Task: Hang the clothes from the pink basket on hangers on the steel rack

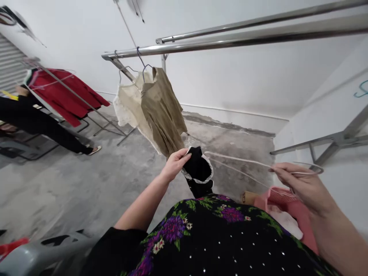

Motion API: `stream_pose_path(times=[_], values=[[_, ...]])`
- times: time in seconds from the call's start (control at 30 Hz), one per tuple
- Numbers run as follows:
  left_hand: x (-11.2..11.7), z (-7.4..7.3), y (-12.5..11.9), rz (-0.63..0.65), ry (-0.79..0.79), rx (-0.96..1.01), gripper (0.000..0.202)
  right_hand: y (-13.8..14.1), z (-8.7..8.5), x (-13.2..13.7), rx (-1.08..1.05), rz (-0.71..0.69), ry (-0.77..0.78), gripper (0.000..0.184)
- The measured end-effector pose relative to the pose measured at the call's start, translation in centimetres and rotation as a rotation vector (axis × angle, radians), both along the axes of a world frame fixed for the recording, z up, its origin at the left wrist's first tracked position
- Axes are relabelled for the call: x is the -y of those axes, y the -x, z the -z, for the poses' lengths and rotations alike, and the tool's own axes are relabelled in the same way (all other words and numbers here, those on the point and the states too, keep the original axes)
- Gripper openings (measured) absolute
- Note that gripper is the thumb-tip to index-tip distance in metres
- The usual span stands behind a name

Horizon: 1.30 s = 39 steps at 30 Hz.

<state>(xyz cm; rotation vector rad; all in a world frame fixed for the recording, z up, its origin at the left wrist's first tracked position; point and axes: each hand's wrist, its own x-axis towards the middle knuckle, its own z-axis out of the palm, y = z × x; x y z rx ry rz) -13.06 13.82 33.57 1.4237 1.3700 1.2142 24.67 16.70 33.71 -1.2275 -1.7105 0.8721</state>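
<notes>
My left hand [174, 165] is closed on a black garment with white lace trim [197, 163], thumb and fingers pinching its upper edge. The garment hangs down in front of my body, and its lower part is hidden behind my floral top. Off to the right, my right hand [301, 184] grips a thin white clothes hanger [238, 156] near its hook. The hanger's far end reaches the garment's lace-edged opening; whether it is inside I cannot tell.
A metal rail [201, 46] carries an olive shirt [161, 103] and a cream lace top [126, 99]. A pink basket [304, 214] with white cloth stands at lower right. Red clothing [63, 88] hangs at left beside a person in black trousers [48, 126]. A grey chair [25, 255] is at lower left.
</notes>
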Motion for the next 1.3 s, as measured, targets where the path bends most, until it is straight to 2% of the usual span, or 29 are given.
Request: stream_pose_path(times=[0.07,0.13,0.3,0.4,0.47,0.6,0.73,0.8,0.9,1.0,1.1,1.17,1.23,1.3], values=[[-0.1,0.3,0.1,-0.072,-0.108,-0.166,0.033,0.5,-0.4,0.2,0.086,-0.078,0.030,0.028],[-0.1,0.5,0.0,-0.133,-0.222,-0.372,0.030,2.5,-0.1,0.4,0.123,-0.131,0.074,0.031],[0.5,0.6,-2.2,-0.204,-0.432,-0.891,0.031,10.5,1.9,0.0,0.055,-0.212,0.068,0.034],[0.8,0.6,-4.5,-0.160,-0.539,-1.072,0.031,13.9,3.2,-0.4,-0.112,-0.312,0.110,0.035],[0.7,0.7,-5.9,-0.081,-0.596,-1.116,0.029,15.1,4.0,-0.6,-0.256,-0.388,0.210,0.034],[0.4,0.7,-7.2,0.036,-0.714,-1.110,0.026,16.2,5.7,-0.4,-0.480,-0.421,0.444,0.042],[0.5,-0.6,-7.3,0.189,-0.786,-1.122,0.030,16.4,6.4,-0.2,-0.537,-0.370,0.451,0.053],[0.6,-1.9,-6.8,0.238,-0.789,-1.159,0.032,15.9,6.0,-0.4,-0.562,-0.368,0.409,0.052],[0.2,-3.7,-5.6,0.206,-0.772,-1.265,0.038,14.7,4.5,-0.9,-0.521,-0.416,0.323,0.042],[-0.8,-4.6,-4.4,0.245,-0.660,-1.426,0.024,14.0,2.5,-1.2,-0.403,-0.419,0.226,0.034],[-1.4,-4.8,-3.5,0.309,-0.589,-1.492,0.016,13.3,0.4,-1.2,-0.290,-0.363,0.096,0.030],[-1.4,-5.2,-3.1,0.243,-0.593,-1.486,0.015,11.9,-0.4,-1.0,-0.209,-0.238,-0.114,0.026],[-1.2,-5.9,-2.6,0.144,-0.616,-1.495,0.017,9.6,0.0,-0.6,-0.135,0.030,-0.373,0.024],[-0.9,-6.9,-2.0,0.056,-0.656,-1.530,0.018,7.0,2.2,-0.3,-0.086,0.357,-0.502,0.021]])
